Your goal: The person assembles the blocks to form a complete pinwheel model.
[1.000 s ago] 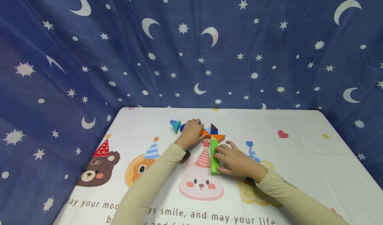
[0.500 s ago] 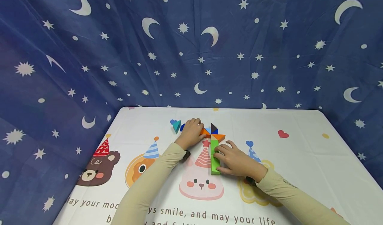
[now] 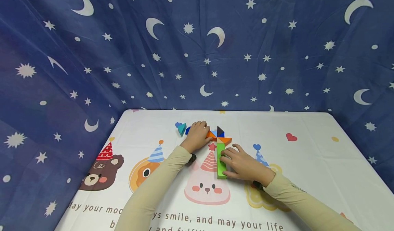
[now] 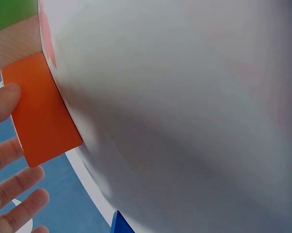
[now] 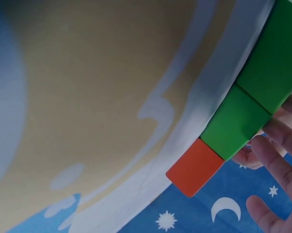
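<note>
My left hand (image 3: 197,135) pinches an orange block (image 4: 44,111) at the left of a joined block shape, thumb on it and index finger running behind it. Its other fingers are spread loosely beyond. My right hand (image 3: 241,164) rests its fingertips on two green blocks (image 3: 221,169) laid end to end, the thumb beside the near end. In the right wrist view those fingertips lie along the edge of a green block (image 5: 238,121). At the head of the green column sit an orange triangular block (image 3: 226,141) and a dark blue triangular block (image 3: 220,132).
Left of the left hand stand a teal triangular block (image 3: 182,130) and a blue block (image 3: 187,131), partly hidden by the hand. A white printed tablecloth (image 3: 307,176) covers the table. Behind it hangs a blue curtain (image 3: 184,73) with moons and stars.
</note>
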Motion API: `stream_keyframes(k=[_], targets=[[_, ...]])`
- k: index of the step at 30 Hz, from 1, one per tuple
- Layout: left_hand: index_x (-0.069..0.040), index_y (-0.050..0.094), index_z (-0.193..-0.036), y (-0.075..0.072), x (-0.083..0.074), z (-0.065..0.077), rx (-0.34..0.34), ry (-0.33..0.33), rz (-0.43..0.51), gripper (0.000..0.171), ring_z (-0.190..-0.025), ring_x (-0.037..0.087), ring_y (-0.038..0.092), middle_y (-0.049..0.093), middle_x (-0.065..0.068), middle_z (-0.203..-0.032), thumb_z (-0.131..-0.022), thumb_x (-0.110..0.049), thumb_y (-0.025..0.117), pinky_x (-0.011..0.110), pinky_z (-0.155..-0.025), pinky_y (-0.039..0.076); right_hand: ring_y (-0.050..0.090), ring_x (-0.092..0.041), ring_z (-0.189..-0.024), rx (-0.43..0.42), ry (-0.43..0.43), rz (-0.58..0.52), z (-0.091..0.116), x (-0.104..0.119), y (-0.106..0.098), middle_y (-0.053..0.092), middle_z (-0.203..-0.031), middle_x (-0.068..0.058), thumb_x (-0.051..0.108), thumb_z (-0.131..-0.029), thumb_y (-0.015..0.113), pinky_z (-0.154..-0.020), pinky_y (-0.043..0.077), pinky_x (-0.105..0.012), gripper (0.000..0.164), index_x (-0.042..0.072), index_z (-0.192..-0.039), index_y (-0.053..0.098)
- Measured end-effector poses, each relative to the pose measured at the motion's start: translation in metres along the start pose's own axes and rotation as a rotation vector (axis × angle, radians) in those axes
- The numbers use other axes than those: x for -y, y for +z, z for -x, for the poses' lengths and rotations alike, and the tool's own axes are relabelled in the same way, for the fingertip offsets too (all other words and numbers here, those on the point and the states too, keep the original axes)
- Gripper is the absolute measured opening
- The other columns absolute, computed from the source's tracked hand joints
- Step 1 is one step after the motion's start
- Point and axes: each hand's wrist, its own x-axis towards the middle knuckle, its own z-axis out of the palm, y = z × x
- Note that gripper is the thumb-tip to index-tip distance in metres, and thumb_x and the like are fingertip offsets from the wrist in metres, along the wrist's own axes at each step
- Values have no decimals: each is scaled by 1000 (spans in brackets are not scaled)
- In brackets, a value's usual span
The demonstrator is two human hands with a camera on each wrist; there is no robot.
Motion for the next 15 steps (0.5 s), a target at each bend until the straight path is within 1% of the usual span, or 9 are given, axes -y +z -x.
stream_keyframes(k=[9,12,15], targets=[[-12,63,-112,3,2,1,1,2,13,40,-106,22,53,58,6,-112,-89,-44,59,38,-101,42,54,-20,-107,15,8,-3,0,0,1,60,-111,-2,46,-85,62,-98,37,-47,38,16,-108,61],[-13,62,-113,4,6,4,2,8,39,39,-106,22,52,57,6,-112,-88,-43,60,38,-101,41,54,-20,-107,11,6,-2,0,0,1,61,-111,-2,46,-85,62,-98,37,-47,38,16,-108,61],[-13,60,-115,2,13,7,-7,11,81,40,-107,24,52,56,7,-112,-87,-42,63,40,-100,41,54,-20,-106,4,4,1,0,0,1,61,-110,-2,46,-84,62,-97,37,-47,38,16,-108,61]])
